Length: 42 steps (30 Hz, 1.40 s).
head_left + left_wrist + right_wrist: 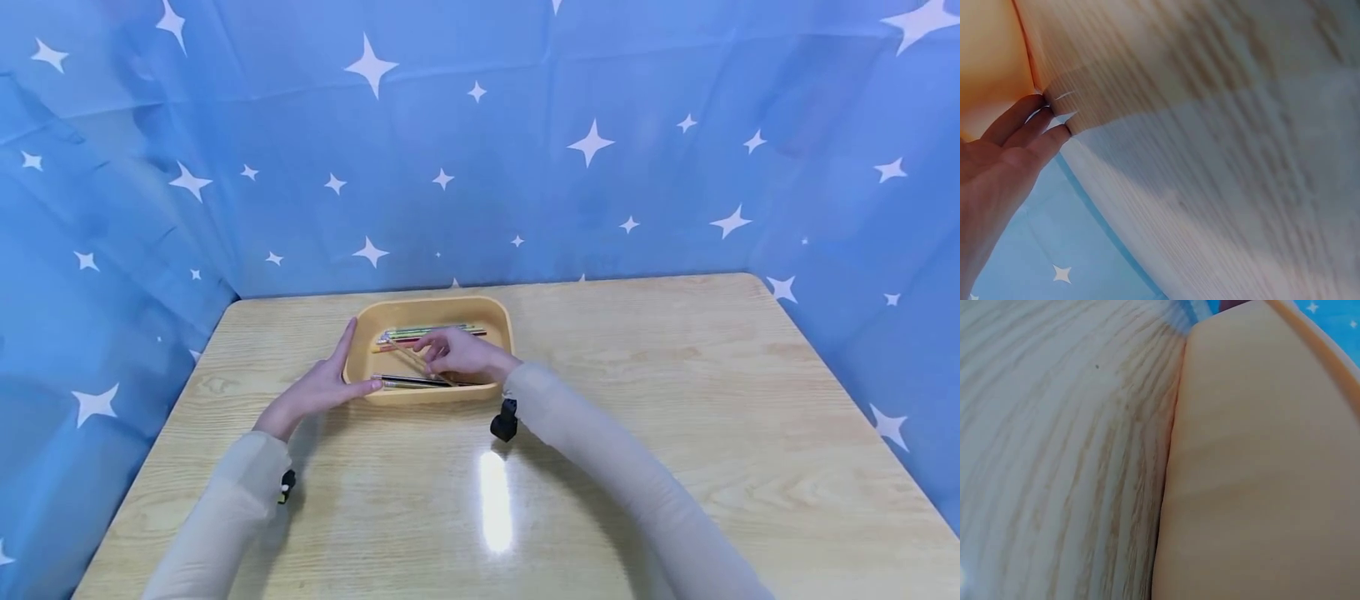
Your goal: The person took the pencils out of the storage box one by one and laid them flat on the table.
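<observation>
The right hand (pixel 468 353) is pinching a slim tan pencil (pixel 405 352) that is slanting lengthwise from far left to near right inside a rounded yellow plastic tray (pixel 427 397), while the left hand (pixel 324 383) is resting straight fingers against its left end.

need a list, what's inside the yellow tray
Colorful pencil-like sticks lie toward the far side of the yellow tray, dark ones along the near side; a tan stick slants between, pinched by the right grip, which covers whatever lies beneath.
</observation>
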Available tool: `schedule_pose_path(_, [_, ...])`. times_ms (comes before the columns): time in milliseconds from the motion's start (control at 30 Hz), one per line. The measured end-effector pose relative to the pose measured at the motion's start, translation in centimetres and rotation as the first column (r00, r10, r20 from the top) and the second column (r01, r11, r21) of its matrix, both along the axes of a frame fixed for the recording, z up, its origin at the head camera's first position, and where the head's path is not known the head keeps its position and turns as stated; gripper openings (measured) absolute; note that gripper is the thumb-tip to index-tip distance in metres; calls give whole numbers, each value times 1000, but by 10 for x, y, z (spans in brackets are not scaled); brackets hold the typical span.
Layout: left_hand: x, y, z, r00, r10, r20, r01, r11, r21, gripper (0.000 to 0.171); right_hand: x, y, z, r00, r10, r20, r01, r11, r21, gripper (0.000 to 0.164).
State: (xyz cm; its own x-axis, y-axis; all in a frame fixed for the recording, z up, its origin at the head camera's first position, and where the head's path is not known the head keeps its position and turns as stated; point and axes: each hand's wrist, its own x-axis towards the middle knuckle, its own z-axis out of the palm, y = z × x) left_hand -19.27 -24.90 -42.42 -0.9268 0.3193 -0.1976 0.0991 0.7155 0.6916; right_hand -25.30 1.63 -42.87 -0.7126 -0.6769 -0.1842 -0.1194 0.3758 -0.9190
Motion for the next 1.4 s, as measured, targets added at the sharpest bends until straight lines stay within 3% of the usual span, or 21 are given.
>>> schedule_pose_path(233, [1, 1, -4, 1000, -20, -6, 20, 1000, 8, 111, 1, 4, -1, 1000, -17, 12, 17, 997, -73, 45])
schedule_pose_path(500, [-2, -2, 0, 999, -25, -20, 26, 999, 34, 112, -4, 7, 12, 1000, -13, -17, 11, 991, -131, 43])
schedule_pose_path(667, [-2, 0, -1, 1000, -11, -3, 11, 999, 36, 112, -4, 21, 25, 998, -52, -33, 47, 987, -151, 41])
schedule_pose_path(1033, [0, -1, 0, 1000, -9, 14, 8, 999, 39, 111, -7, 78, 46, 986, -149, -71, 140, 983, -119, 43])
schedule_pose_path(1400, [1, -1, 3, 1000, -3, 12, 2, 1000, 29, 112, -5, 146, 32, 963, -253, -88, 250, 967, -46, 44])
